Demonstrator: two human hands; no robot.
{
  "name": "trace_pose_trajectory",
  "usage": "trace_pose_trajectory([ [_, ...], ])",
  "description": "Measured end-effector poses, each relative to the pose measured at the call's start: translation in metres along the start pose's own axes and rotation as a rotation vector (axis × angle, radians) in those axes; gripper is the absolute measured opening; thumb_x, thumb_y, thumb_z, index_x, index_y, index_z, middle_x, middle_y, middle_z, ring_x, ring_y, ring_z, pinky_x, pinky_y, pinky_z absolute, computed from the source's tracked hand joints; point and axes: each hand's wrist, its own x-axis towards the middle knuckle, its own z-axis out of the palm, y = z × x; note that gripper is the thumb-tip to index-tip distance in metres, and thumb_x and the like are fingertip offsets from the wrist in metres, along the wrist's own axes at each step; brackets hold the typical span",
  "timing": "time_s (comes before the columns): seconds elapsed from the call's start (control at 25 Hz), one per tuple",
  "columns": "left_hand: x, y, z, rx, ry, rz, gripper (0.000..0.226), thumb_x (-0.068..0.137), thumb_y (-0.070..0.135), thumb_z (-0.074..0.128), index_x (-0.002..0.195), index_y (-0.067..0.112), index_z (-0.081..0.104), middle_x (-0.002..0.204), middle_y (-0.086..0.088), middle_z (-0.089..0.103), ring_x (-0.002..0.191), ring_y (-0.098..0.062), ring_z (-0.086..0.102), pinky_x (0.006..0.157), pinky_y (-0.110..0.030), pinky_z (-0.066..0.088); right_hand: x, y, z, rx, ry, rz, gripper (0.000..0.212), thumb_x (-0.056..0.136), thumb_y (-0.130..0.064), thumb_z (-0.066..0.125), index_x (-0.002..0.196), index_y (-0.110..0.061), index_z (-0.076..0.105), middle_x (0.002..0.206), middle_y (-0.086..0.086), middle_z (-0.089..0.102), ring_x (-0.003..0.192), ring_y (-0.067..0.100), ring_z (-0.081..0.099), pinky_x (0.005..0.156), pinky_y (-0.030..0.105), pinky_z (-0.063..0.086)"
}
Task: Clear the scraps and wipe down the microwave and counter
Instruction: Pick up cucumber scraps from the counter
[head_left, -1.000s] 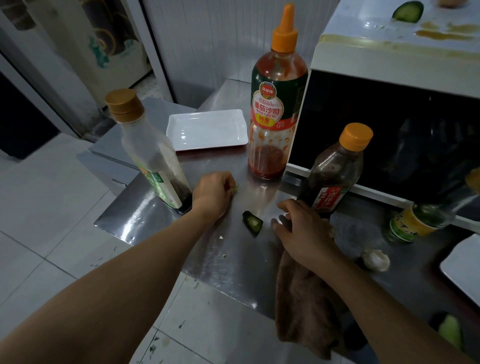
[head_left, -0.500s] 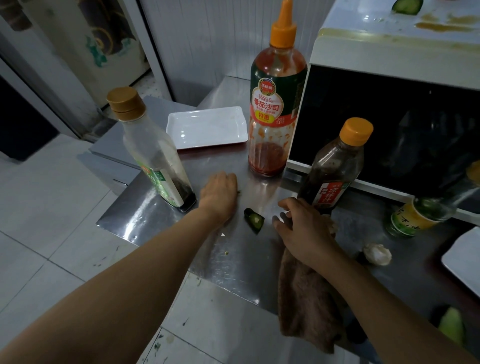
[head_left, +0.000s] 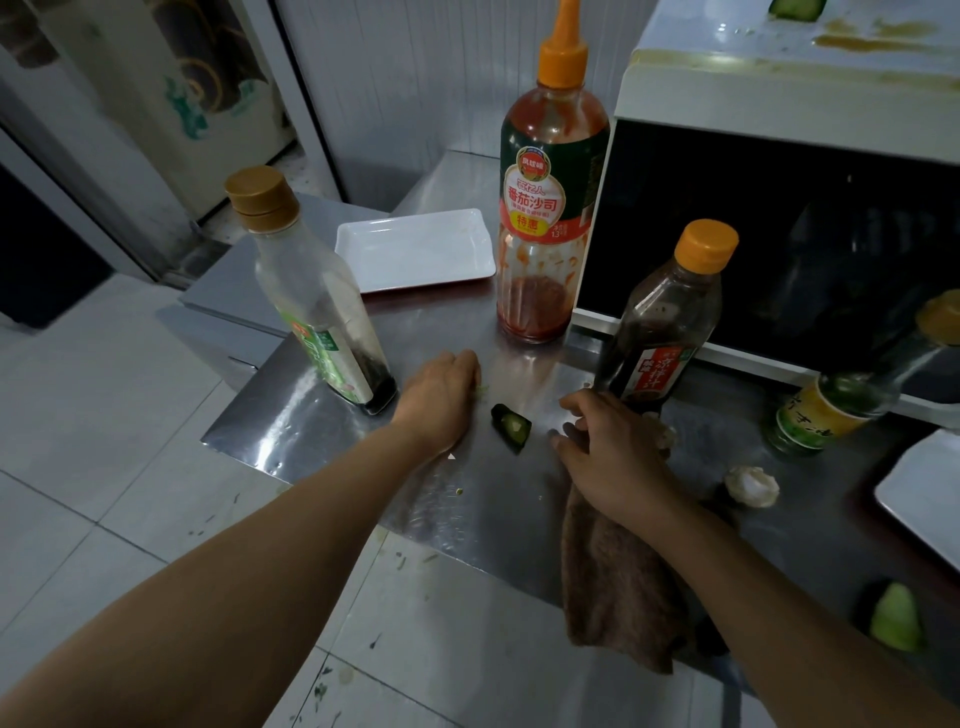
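A dark green cucumber scrap (head_left: 511, 426) lies on the steel counter (head_left: 291, 421) between my hands. My left hand (head_left: 441, 400) is knuckles-up just left of it, fingers curled down and pinching a small pale green scrap (head_left: 481, 387) at their tips. My right hand (head_left: 608, 447) rests with relaxed fingers on a brown cloth (head_left: 618, 587) that hangs over the counter's front edge. The white microwave (head_left: 779, 88) stands at the back right; brown sauce stains (head_left: 872, 40) and a cucumber piece (head_left: 795, 6) are on its top.
A near-empty clear bottle (head_left: 311, 296), a ketchup bottle (head_left: 550, 208) and a dark sauce bottle (head_left: 670, 322) stand around my hands. A green-labelled bottle (head_left: 831, 410) leans at the microwave. Garlic (head_left: 750, 486), a pale cucumber chunk (head_left: 896, 618) and two white plates (head_left: 415, 249) (head_left: 924, 493) are also there.
My left hand has slid a little farther from me, toward the ketchup bottle, with the small green scrap staying at its fingertips. The right hand and cloth have barely shifted.
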Motion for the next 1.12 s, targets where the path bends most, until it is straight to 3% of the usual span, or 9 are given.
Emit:
trace_pose_trajectory([
  [0.28, -0.014, 0.012, -0.017, -0.21, 0.048, 0.073, 0.014, 0.085, -0.002, 0.047, 0.089, 0.01, 0.052, 0.089, -0.01, 0.057, 0.079, -0.026, 0.052, 0.069, -0.034, 0.043, -0.014, -0.006, -0.009, -0.033, 0.032, -0.007, 0.044, 0.091, -0.022, 0.058, 0.133, -0.015, 0.046, 0.135, 0.003, 0.047, 0.119, 0.017, 0.049, 0.095, 0.025, 0.041],
  [0.48, -0.016, 0.031, -0.016, -0.142, -0.072, 0.197, 0.011, 0.085, 0.002, 0.052, 0.093, 0.007, 0.057, 0.095, -0.008, 0.058, 0.083, -0.021, 0.051, 0.07, -0.029, 0.038, -0.023, -0.005, -0.017, -0.051, 0.055, 0.023, 0.042, 0.09, -0.026, 0.059, 0.129, -0.016, 0.048, 0.131, 0.004, 0.05, 0.118, 0.02, 0.05, 0.098, 0.038, 0.045],
  [0.76, -0.014, 0.036, -0.005, -0.048, -0.105, 0.305, 0.014, 0.082, 0.002, 0.055, 0.091, 0.01, 0.063, 0.097, -0.009, 0.059, 0.092, -0.023, 0.052, 0.077, -0.03, 0.042, -0.034, 0.008, -0.022, -0.052, 0.085, 0.031, 0.041, 0.091, -0.025, 0.057, 0.129, -0.015, 0.047, 0.13, 0.005, 0.048, 0.12, 0.019, 0.048, 0.098, 0.034, 0.044],
  [1.0, -0.016, 0.035, -0.002, -0.128, -0.022, 0.243, 0.014, 0.08, 0.003, 0.063, 0.09, 0.011, 0.067, 0.102, -0.004, 0.058, 0.096, -0.016, 0.05, 0.083, -0.023, 0.042, -0.04, 0.017, -0.023, -0.044, 0.109, 0.033, 0.041, 0.091, -0.024, 0.057, 0.13, -0.013, 0.046, 0.128, 0.006, 0.05, 0.114, 0.018, 0.051, 0.094, 0.032, 0.045],
  [1.12, -0.019, 0.035, -0.003, -0.117, -0.039, 0.221, 0.014, 0.083, 0.004, 0.06, 0.093, 0.01, 0.068, 0.099, -0.006, 0.064, 0.096, -0.019, 0.053, 0.078, -0.023, 0.039, -0.042, 0.019, -0.024, -0.042, 0.123, 0.033, 0.041, 0.091, -0.023, 0.057, 0.129, -0.013, 0.047, 0.127, 0.006, 0.05, 0.114, 0.018, 0.051, 0.094, 0.03, 0.044],
])
